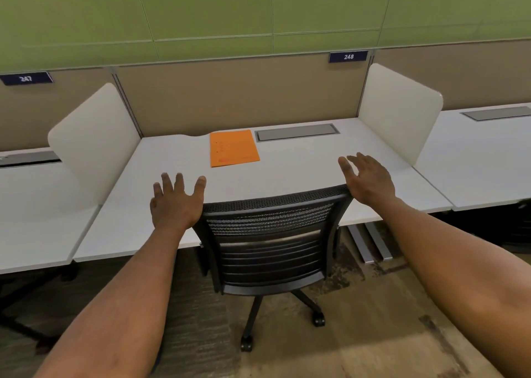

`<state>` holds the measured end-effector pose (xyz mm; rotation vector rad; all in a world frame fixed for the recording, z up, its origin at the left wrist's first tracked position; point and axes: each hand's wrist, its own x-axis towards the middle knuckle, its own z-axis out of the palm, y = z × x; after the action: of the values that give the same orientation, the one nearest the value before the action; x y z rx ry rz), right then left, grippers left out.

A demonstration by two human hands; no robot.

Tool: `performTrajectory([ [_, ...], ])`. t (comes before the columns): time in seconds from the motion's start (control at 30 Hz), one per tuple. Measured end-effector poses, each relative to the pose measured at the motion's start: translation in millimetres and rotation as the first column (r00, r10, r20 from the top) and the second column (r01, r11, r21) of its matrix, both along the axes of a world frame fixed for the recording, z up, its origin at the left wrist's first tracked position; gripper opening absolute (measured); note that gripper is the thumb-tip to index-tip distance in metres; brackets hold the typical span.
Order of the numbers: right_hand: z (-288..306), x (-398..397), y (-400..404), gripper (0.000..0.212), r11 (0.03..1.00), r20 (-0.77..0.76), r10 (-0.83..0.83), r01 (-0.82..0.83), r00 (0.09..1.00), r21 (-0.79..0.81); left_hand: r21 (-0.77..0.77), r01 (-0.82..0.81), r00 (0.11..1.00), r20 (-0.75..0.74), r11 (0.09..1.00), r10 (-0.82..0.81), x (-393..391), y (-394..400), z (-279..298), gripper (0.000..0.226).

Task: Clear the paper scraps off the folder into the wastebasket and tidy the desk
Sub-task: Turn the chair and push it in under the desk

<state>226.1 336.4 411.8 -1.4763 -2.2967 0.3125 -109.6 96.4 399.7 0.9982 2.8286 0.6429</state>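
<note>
Fingers [178, 180] of the left hand [173, 202] are spread wide and hold nothing; those of the right hand [369, 177] are likewise splayed and empty. Both hands hover at the top corners of the black mesh-backed swivel chair [270, 242], left corner and right corner respectively; contact cannot be confirmed. Beyond and between the fingers, the flat orange paper folder [233, 147] lies on the white laminate table [301, 170], just left of a grey recessed cable hatch [297, 131]. Small dark specks on it may be scraps. Judged light, thin, flexible: grip both long edges, keep level. No wastebasket is in view.
</note>
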Motion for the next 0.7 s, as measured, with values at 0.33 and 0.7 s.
performTrajectory([
  [0.33, 9.7, 1.6, -6.9, 0.088, 0.981, 0.169, -0.141, 0.114, 0.975, 0.16, 0.083, -0.02, 0.982, -0.186, 0.996, 0.035, 12.1, 2.2, 4.0, 0.081],
  [0.7, 35.0, -38.3, -18.2, 0.074, 0.969, 0.203, 0.245, -0.245, 0.948, -0.024, -0.189, 0.254, 0.953, -0.118, 0.949, -0.279, 24.1, 28.1, 35.8, 0.08],
])
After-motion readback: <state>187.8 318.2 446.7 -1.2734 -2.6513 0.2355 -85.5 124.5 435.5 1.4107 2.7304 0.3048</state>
